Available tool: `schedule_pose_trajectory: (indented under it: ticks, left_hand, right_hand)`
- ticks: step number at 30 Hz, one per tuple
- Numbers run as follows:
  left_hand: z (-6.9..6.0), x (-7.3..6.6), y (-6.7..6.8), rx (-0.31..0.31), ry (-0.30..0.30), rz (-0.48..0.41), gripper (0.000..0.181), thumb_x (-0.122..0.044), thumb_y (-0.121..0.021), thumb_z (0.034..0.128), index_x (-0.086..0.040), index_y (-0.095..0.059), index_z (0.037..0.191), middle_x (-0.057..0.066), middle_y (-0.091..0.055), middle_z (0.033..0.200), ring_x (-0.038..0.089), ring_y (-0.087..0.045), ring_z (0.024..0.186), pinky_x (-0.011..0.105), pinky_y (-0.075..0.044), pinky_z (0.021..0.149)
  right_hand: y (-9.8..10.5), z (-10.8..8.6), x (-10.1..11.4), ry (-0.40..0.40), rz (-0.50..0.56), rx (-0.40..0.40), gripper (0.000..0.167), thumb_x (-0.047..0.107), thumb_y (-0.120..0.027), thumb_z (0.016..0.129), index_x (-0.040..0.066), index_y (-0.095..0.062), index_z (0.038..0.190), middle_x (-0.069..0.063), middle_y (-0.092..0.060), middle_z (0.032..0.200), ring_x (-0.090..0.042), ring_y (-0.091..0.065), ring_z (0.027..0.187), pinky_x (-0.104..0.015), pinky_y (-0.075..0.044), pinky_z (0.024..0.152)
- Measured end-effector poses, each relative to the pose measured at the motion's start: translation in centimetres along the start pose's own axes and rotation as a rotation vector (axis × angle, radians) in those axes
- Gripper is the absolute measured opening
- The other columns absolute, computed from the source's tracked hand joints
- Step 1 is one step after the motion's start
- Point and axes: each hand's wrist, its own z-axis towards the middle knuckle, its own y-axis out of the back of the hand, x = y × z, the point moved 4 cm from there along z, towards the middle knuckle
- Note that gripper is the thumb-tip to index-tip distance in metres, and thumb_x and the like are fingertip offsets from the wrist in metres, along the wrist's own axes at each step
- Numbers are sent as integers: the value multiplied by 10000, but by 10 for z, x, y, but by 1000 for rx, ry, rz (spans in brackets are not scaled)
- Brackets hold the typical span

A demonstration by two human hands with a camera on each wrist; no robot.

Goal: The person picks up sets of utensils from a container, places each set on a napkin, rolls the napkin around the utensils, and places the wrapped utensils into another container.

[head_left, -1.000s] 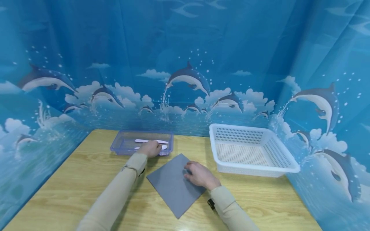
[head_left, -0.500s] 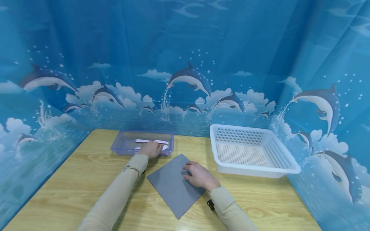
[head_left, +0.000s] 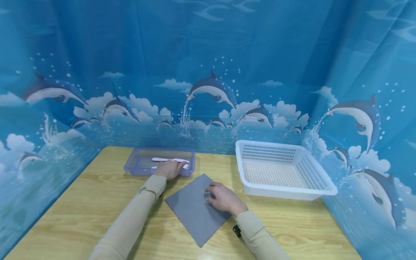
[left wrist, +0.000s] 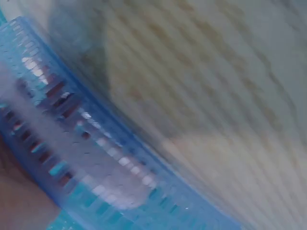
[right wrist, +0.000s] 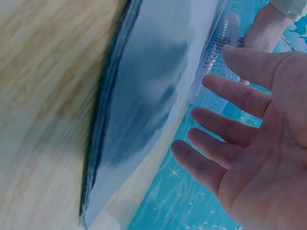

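My left hand (head_left: 169, 169) reaches into the purple mesh tray (head_left: 132, 163), over its near wall. A pale pink, knife-like utensil (head_left: 160, 159) lies beyond the fingers; a second pale utensil (head_left: 186, 166) is partly under the hand. The fingertips are hidden, so a hold cannot be made out. In the left wrist view a blurred pale utensil (left wrist: 115, 182) shows by the tray wall. My right hand (head_left: 225, 198) is over the grey folded cloth (head_left: 198, 213); in the right wrist view this hand (right wrist: 249, 124) has spread fingers and holds nothing.
A white perforated basket (head_left: 286, 191) stands at the back right of the wooden table (head_left: 292, 227). Behind the table and along its sides hangs a blue curtain (head_left: 182, 43) printed with dolphins.
Within the tray, my left hand's fingers have shifted slightly beside the utensils. My right hand stays almost where it was over the cloth.
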Motion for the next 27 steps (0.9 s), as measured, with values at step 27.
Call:
schedule_pose_trajectory:
  ticks: [27]
  left_hand:
    - [0,-34,31,-329,-142,-6,346,-226,-311,1057,-56,-560,889,147,-581,875,351,-561,881,514,-450,798]
  right_hand:
    - [5,15,-2,-42,94,-123,242,235,-640,943,100,-718,1128,-67,-714,1147,-243,-666,1071,-422,-541,903]
